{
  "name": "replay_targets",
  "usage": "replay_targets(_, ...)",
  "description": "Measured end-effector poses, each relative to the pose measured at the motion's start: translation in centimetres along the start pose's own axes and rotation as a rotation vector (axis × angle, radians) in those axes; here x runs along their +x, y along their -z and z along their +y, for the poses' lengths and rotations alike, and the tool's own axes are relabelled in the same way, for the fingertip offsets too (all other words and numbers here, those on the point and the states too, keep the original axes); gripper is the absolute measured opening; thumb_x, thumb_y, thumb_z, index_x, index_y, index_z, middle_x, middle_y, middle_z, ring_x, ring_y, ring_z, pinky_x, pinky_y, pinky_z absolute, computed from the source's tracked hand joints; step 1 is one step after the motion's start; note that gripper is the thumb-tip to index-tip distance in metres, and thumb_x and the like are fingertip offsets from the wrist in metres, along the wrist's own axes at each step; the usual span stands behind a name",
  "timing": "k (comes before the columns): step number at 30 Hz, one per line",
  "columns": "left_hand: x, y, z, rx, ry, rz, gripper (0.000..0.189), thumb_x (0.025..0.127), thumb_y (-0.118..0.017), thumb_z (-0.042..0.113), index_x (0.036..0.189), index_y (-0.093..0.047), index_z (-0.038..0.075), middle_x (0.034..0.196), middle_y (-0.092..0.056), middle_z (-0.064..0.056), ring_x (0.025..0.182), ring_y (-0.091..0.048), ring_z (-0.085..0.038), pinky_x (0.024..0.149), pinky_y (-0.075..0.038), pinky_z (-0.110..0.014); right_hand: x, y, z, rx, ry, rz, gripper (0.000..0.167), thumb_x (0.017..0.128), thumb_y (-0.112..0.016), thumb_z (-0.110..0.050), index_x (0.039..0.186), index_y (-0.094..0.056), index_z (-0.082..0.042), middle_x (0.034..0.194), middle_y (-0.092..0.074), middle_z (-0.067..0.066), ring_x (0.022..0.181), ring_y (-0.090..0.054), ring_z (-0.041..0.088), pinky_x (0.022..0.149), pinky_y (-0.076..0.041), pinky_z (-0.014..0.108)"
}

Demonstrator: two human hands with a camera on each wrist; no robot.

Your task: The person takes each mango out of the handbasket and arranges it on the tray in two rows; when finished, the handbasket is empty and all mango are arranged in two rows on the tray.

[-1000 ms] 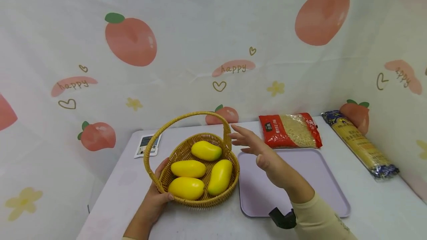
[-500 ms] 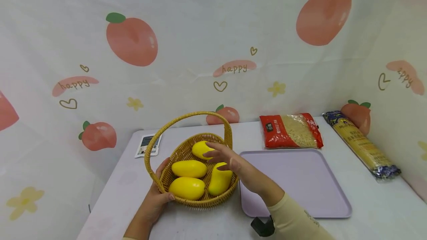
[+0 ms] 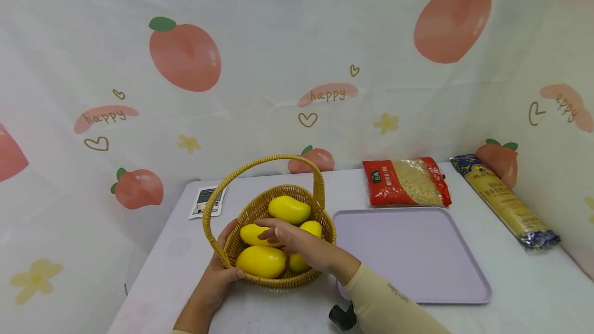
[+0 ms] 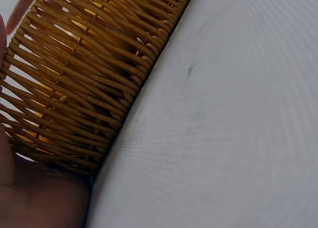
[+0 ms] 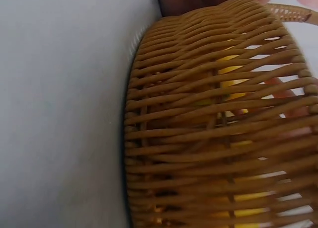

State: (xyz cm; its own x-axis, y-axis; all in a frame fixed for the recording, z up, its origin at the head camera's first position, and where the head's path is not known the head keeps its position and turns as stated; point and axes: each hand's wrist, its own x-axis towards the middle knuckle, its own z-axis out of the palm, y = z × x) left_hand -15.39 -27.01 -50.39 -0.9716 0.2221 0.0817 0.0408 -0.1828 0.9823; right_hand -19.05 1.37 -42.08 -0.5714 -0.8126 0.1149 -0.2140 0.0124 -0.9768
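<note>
A wicker basket (image 3: 278,281) with a tall arched handle stands on the table and holds several yellow mangoes. My left hand (image 3: 217,274) grips its left side, thumb at the front rim and fingers along the outer wall. In the left wrist view, that hand (image 4: 44,198) lies against the woven wall (image 4: 89,74). My right hand (image 3: 299,241) is over the basket with fingers extended, overlapping the left-middle mango (image 3: 250,234) and partly hiding the right one (image 3: 313,228). The back mango (image 3: 290,209) and front mango (image 3: 261,262) show well. Woven wall (image 5: 208,114) fills much of the right wrist view.
A pale purple tray (image 3: 413,251) lies right of the basket. Behind it is a red bag of pasta (image 3: 408,182); a long yellow noodle packet (image 3: 506,200) lies far right. A small white printed packet (image 3: 207,202) sits back left. A patterned cloth (image 3: 260,66) hangs behind.
My right hand has moved left and down, from beside the handle's right end to over the mangoes. The left hand and basket hold their place.
</note>
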Motion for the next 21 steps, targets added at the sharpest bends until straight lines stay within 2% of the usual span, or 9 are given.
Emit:
replay_targets(2, 0.0, -0.1, 0.0, 0.005, 0.002, 0.004, 0.107, 0.096, -0.087, 0.013, 0.176, -0.018, 0.028, 0.177, -0.022, -0.009, 0.153, -0.035, -0.02, 0.118, -0.036, -0.024, 0.5, -0.1, 0.2, 0.013, -0.036, 0.006, 0.084, 0.11, -0.022, -0.073, 0.172, -0.034, -0.017, 0.16, -0.05, 0.015, 0.147, -0.049, 0.03, 0.118, -0.041, 0.051)
replay_targets(5, 0.0, -0.2, 0.0, 0.021, 0.008, 0.013, 0.104, 0.097, -0.086, 0.014, 0.176, -0.019, 0.028, 0.177, -0.023, -0.008, 0.153, -0.037, -0.02, 0.117, -0.036, -0.024, 1.2, -0.4, 0.6, 0.02, -0.08, -0.003, 0.077, 0.113, -0.026, -0.067, 0.17, -0.04, -0.016, 0.163, -0.05, 0.009, 0.148, -0.048, 0.021, 0.121, -0.037, 0.043)
replay_targets(10, 0.1, -0.3, 0.1, 0.022, 0.006, 0.017, 0.106, 0.096, -0.087, 0.015, 0.175, -0.019, 0.029, 0.176, -0.025, -0.008, 0.152, -0.039, -0.021, 0.117, -0.037, -0.025, 2.1, -0.8, 1.1, -0.101, -0.148, -0.011, 0.074, 0.114, -0.031, -0.064, 0.167, -0.045, -0.015, 0.166, -0.046, -0.006, 0.149, -0.039, 0.006, 0.125, -0.028, 0.038)
replay_targets(13, 0.1, -0.2, 0.2, 0.004, 0.002, 0.004, 0.108, 0.095, -0.088, 0.016, 0.176, -0.018, 0.029, 0.176, -0.024, -0.009, 0.152, -0.038, -0.021, 0.117, -0.039, -0.027, 2.4, -1.0, 1.4, -0.204, -0.184, -0.009, 0.067, 0.114, -0.04, -0.059, 0.163, -0.052, -0.016, 0.16, -0.051, -0.01, 0.147, -0.042, 0.006, 0.124, -0.032, 0.039)
replay_targets(17, 0.1, -0.2, 0.1, -0.022, 0.0, -0.02, 0.11, 0.094, -0.089, 0.015, 0.176, -0.016, 0.028, 0.177, -0.022, -0.01, 0.153, -0.037, -0.023, 0.117, -0.04, -0.029, 2.5, -1.1, 1.9, -0.303, -0.216, -0.015, 0.052, 0.112, -0.059, -0.046, 0.154, -0.063, -0.016, 0.151, -0.059, -0.013, 0.141, -0.049, 0.008, 0.121, -0.037, 0.04)
replay_targets(21, 0.0, -0.1, 0.0, -0.032, -0.012, -0.037, 0.111, 0.094, -0.089, 0.016, 0.176, -0.015, 0.028, 0.176, -0.021, -0.011, 0.153, -0.037, -0.023, 0.117, -0.04, -0.029, 2.6, -1.0, 2.0, -0.349, -0.214, -0.013, 0.049, 0.108, -0.07, -0.038, 0.151, -0.066, -0.015, 0.147, -0.062, -0.014, 0.137, -0.052, 0.006, 0.12, -0.038, 0.038)
